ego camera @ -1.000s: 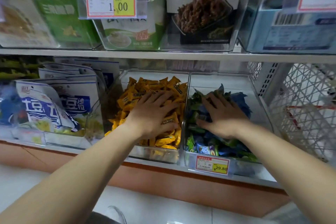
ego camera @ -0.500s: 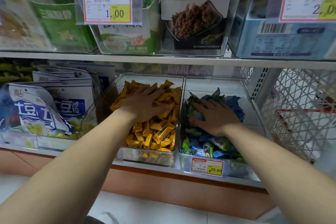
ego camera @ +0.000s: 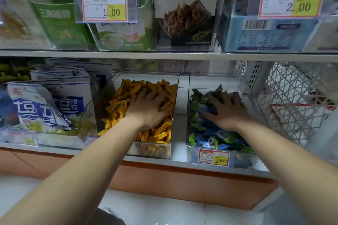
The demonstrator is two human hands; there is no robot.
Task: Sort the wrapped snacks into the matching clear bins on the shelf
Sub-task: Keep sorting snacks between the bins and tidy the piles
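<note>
Lower shelf (ego camera: 175, 160) holds two clear bins. The yellow bin (ego camera: 153, 151) sits at 9 o'clock of the blue-green bin (ego camera: 256, 100). Left hand (ego camera: 148, 110) lies flat, fingers spread, on the yellow snacks (ego camera: 128, 100), gripping nothing. Right hand (ego camera: 226, 113) does the same on the blue-green snacks (ego camera: 206, 133). Price tag (ego camera: 214, 157) is at that bin's 6 o'clock.

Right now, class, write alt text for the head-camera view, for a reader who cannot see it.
A person's left hand lies flat on yellow wrapped snacks in one clear bin, and the right hand lies flat on blue and green wrapped snacks in the neighbouring bin, which carries a price tag reading 29.80. Both bins sit on a shop shelf.
</note>
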